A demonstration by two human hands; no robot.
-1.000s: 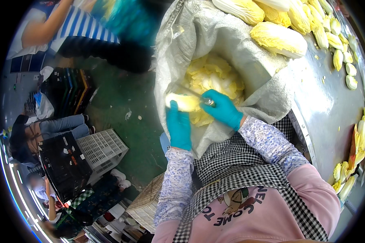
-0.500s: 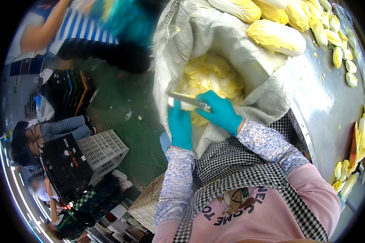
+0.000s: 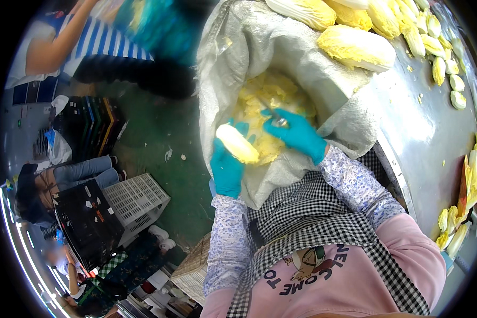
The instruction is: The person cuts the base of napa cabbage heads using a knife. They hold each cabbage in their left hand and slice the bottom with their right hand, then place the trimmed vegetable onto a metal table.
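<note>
My left hand (image 3: 227, 175), in a teal glove, grips a small pale-yellow napa cabbage (image 3: 237, 143) over the near left rim of a white woven sack (image 3: 217, 69). In my right hand (image 3: 304, 139), also gloved in teal, is a knife (image 3: 279, 121); its blade is blurred and points to the far left, apart from the cabbage. Loose yellow cabbage leaves (image 3: 265, 93) lie inside the sack below both hands.
Whole napa cabbages (image 3: 356, 46) lie on the metal table (image 3: 408, 135) at the right, with several smaller ones farther along. To the left, a person handles a black crate (image 3: 85, 217) beside a grey slatted crate (image 3: 138, 199). Another person stands at the far left.
The knife has come off the cabbage, my right hand shifting right and slightly farther away. My left hand has moved a little left, and the cabbage now tilts with one end toward me.
</note>
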